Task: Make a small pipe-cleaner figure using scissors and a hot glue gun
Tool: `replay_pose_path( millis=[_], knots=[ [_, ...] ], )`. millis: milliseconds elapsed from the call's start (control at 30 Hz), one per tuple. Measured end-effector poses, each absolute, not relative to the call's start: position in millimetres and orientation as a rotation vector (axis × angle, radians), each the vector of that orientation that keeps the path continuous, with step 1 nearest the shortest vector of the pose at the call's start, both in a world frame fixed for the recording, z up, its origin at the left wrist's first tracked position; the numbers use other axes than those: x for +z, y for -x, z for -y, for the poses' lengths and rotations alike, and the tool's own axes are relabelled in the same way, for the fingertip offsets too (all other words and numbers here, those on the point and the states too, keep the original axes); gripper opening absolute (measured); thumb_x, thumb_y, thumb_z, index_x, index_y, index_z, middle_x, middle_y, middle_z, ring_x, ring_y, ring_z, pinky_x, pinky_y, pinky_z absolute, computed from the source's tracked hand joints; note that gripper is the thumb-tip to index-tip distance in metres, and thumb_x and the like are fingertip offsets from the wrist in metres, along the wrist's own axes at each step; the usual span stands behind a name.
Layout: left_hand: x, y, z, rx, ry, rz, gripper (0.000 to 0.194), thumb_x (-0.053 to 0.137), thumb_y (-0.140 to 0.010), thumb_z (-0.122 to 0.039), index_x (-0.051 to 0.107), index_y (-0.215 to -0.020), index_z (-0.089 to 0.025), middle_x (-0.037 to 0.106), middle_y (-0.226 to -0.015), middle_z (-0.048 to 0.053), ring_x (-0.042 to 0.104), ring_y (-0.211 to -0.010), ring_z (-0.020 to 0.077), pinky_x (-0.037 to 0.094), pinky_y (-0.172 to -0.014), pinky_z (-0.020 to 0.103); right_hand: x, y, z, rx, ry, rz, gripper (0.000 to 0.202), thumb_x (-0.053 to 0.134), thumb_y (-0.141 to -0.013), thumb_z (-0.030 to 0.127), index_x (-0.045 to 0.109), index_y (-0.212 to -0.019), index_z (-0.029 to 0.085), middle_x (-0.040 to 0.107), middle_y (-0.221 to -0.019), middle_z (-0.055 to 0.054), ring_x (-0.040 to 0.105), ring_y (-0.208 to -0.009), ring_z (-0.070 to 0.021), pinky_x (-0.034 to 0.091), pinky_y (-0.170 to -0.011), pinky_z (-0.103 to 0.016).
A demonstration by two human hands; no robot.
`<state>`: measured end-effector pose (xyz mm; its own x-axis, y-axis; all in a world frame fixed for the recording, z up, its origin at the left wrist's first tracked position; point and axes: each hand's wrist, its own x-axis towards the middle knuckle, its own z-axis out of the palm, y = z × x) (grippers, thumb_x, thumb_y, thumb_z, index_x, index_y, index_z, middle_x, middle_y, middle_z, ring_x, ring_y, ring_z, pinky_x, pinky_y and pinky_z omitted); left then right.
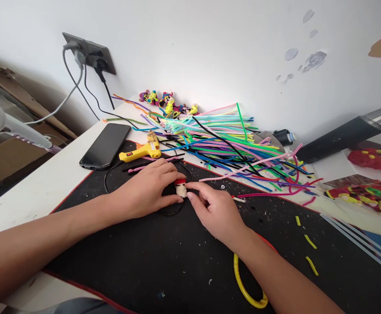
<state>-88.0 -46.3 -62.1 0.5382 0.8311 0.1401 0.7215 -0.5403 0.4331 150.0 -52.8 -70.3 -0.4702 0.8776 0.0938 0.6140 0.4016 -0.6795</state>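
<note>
Between my two hands, over the black mat, is a small red and cream-white figure piece that looks wound from pipe cleaners. My left hand grips it from the left, fingers on its red top and thumb at its lower end. From the right, my right hand has its forefinger and thumb close together at the piece's side; whether anything thin is pinched there is too small to make out. A yellow glue gun lies beyond my left hand, its dark cord trailing onto the mat.
A heap of coloured pipe cleaners spreads along the wall, with finished small figures behind. A phone lies at left. Clear glue sticks, yellow bits, pliers-like yellow handles and a dark flask are at right.
</note>
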Motion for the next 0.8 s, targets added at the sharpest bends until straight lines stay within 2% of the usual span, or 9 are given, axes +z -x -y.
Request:
replay_pose_path(
  millis=[200,300,367,433,533,600,667,800],
  knots=[
    [-61,88,46,0.481,-2.437,-1.292,0.044,0.074,-0.097,-0.046,0.071,-0.131,-0.019,0.072,-0.117,0.011,0.061,-0.116,0.0318,0.052,-0.102,0.047,-73,-152,54,0.832,1.208,2.170,0.029,0.057,-0.105,0.035,0.079,-0.121,0.025,0.071,-0.066,0.002,0.059,-0.052,-0.0135,0.040,-0.055,-0.025],
    [-63,87,47,0.504,-2.429,-1.298,0.042,0.074,-0.097,-0.046,0.071,-0.130,-0.020,0.072,-0.118,0.010,0.062,-0.116,0.0315,0.052,-0.102,0.046,-73,-152,55,0.830,1.145,2.223,0.028,0.057,-0.106,0.032,0.078,-0.123,0.027,0.083,-0.089,0.000,0.066,-0.057,-0.0135,0.046,-0.060,-0.025],
    [-63,87,47,0.517,-2.425,-1.293,0.041,0.074,-0.097,-0.046,0.071,-0.130,-0.021,0.072,-0.118,0.010,0.062,-0.116,0.0313,0.051,-0.102,0.045,-73,-151,56,0.809,1.112,2.256,0.028,0.057,-0.106,0.030,0.078,-0.124,0.029,0.086,-0.104,-0.001,0.072,-0.063,-0.0147,0.050,-0.065,-0.026],
    [-62,90,47,0.521,-2.421,-1.274,0.044,0.074,-0.097,-0.046,0.071,-0.132,-0.021,0.072,-0.119,0.010,0.062,-0.117,0.0311,0.050,-0.103,0.045,-73,-150,56,0.793,1.103,2.280,0.028,0.057,-0.106,0.029,0.077,-0.125,0.030,0.086,-0.109,-0.001,0.077,-0.070,-0.0162,0.052,-0.069,-0.026],
    [-60,96,46,0.561,-2.376,-1.243,0.047,0.070,-0.099,-0.051,0.068,-0.136,-0.021,0.072,-0.123,0.010,0.061,-0.120,0.0309,0.049,-0.105,0.045,-72,-150,56,0.785,1.125,2.300,0.028,0.057,-0.105,0.029,0.077,-0.124,0.030,0.086,-0.105,0.000,0.077,-0.068,-0.0162,0.052,-0.067,-0.026],
    [-58,99,46,0.613,-2.299,-1.258,0.042,0.062,-0.104,-0.050,0.068,-0.135,-0.023,0.072,-0.124,0.010,0.061,-0.120,0.0297,0.050,-0.104,0.044,-72,-150,55,0.780,1.143,2.313,0.027,0.058,-0.106,0.030,0.077,-0.124,0.030,0.086,-0.098,0.000,0.075,-0.064,-0.0156,0.051,-0.064,-0.026],
    [-57,99,45,0.645,-2.209,-1.284,0.036,0.056,-0.106,-0.047,0.070,-0.130,-0.024,0.073,-0.121,0.008,0.063,-0.116,0.0280,0.051,-0.101,0.043,-71,-151,55,0.779,1.151,2.324,0.027,0.058,-0.106,0.031,0.078,-0.124,0.029,0.085,-0.092,0.000,0.073,-0.061,-0.0152,0.050,-0.063,-0.025],
    [-57,94,45,0.628,-2.111,-1.271,0.029,0.056,-0.104,-0.044,0.073,-0.118,-0.024,0.074,-0.114,0.007,0.063,-0.111,0.0266,0.052,-0.097,0.042,-70,-150,55,0.776,1.133,2.326,0.028,0.058,-0.106,0.031,0.078,-0.125,0.028,0.084,-0.085,0.000,0.072,-0.059,-0.0149,0.049,-0.064,-0.025]
  ],
)
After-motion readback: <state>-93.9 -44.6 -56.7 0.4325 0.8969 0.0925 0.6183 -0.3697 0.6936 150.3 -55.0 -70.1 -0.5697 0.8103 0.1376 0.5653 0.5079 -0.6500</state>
